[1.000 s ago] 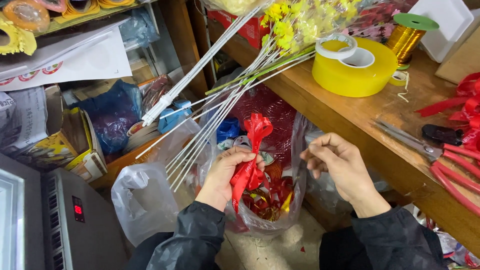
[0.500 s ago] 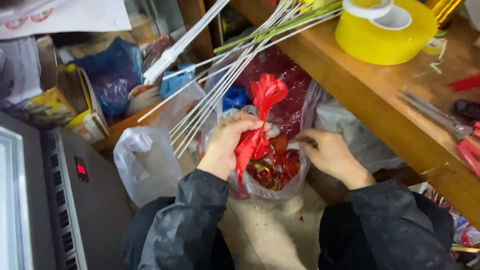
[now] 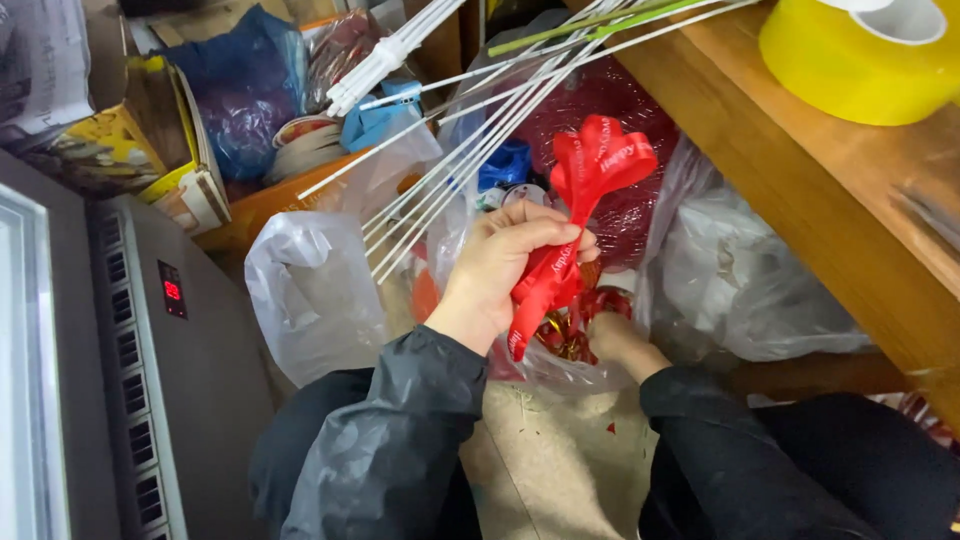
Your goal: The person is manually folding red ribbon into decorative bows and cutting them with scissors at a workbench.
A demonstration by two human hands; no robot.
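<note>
My left hand point(image 3: 505, 262) grips a bunch of red ribbon pieces point(image 3: 575, 215), whose loops stand up above the fist while the tails hang below. It holds them over a clear plastic bag point(image 3: 560, 365) full of red and gold ribbon bits. My right hand point(image 3: 615, 335) reaches down inside that bag among the ribbons; its fingers are hidden, so I cannot tell whether it holds anything. Both arms wear dark sleeves.
A wooden bench point(image 3: 800, 170) runs along the right with a yellow tape roll point(image 3: 860, 60) on it. Long white and green sticks point(image 3: 470, 140) slant across above the bag. Other plastic bags point(image 3: 310, 290) crowd the floor. A grey appliance point(image 3: 150, 370) stands at the left.
My right hand went from the bag's rim down into the bag. My left hand stayed raised with the red ribbons. The view moved closer and lower.
</note>
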